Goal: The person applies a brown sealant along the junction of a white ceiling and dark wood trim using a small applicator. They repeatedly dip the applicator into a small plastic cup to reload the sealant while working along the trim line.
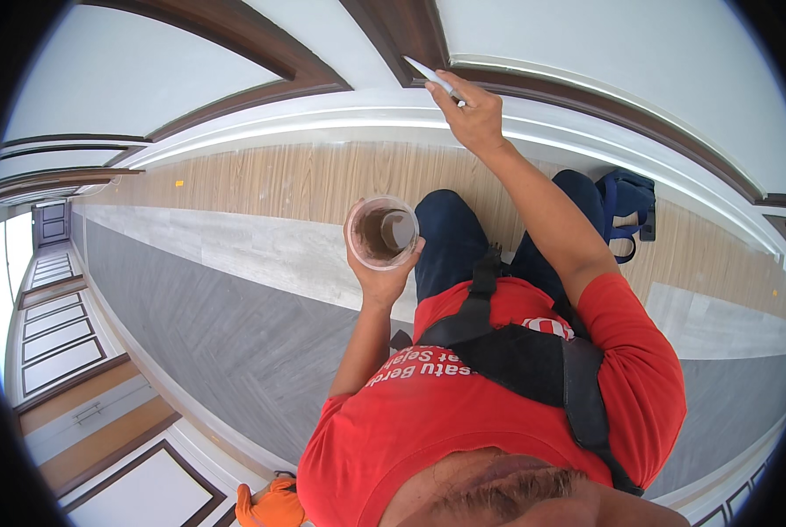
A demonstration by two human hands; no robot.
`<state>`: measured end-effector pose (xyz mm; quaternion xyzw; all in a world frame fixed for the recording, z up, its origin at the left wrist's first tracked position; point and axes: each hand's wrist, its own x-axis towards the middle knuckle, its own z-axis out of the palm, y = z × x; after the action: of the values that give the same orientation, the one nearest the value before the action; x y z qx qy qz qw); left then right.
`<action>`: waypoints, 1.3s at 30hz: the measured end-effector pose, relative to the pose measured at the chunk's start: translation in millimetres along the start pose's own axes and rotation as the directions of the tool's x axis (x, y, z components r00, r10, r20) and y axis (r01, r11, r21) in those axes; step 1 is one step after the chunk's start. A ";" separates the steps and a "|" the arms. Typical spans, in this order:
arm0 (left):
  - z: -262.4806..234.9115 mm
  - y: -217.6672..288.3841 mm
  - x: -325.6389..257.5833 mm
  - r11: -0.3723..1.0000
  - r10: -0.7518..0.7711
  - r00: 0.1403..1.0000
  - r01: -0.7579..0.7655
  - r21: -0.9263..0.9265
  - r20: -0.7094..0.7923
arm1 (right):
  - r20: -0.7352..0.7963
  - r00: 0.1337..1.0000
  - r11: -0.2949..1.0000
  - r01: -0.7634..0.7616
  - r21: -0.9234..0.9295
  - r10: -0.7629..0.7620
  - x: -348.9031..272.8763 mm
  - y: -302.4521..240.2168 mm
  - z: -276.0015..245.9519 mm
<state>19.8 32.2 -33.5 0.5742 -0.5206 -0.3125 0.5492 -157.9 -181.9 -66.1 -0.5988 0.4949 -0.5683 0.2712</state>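
My left hand (382,279) is wrapped round a clear plastic cup (355,239) in front of my left knee. Brown liquid, likely paint, coats its inside, and a paler patch shows at the bottom. Farther up, my right hand (476,114) pinches a slim white paintbrush (441,79). The brush's far tip lies at the inner corner of a dark brown wall moulding (415,44); I cannot make out any bristles, or whether the tip touches the wood.
A white wall (604,39) with brown-framed panels stands close ahead. Beyond my right knee, a dark blue bag (626,198) lies on the wood-look floor (270,176). Grey flooring (199,281) stretches behind to another panelled wall. Something orange (274,505) is at the lower edge.
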 end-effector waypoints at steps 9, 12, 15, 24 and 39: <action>0.2 -1.3 0.4 1.000 -0.008 1.000 0.008 -0.015 0.006 | -0.026 0.995 0.994 0.096 -0.043 -0.097 1.8 6.3 1.0; -0.5 -2.7 0.0 1.000 -0.004 1.000 0.004 -0.014 0.005 | -0.023 0.996 0.997 0.081 -0.015 -0.082 1.7 -0.5 -0.7; 1.8 -3.0 1.0 1.000 -0.003 1.000 0.003 -0.023 0.007 | 0.002 0.999 0.998 0.051 -0.040 -0.051 -2.0 9.0 -1.6; 1.8 -2.3 0.8 0.999 -0.014 1.000 0.015 -0.030 0.013 | -0.039 0.988 0.988 0.151 -0.019 -0.152 5.1 1.9 0.7; 1.8 -2.9 1.1 1.000 -0.019 1.000 0.019 -0.017 0.013 | -0.018 0.986 0.985 0.165 -0.044 -0.166 5.2 2.8 -0.9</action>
<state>19.2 30.3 -36.4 0.5723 -0.5162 -0.3257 0.5476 -160.2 -187.3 -66.3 -0.6373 0.4583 -0.5847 0.2047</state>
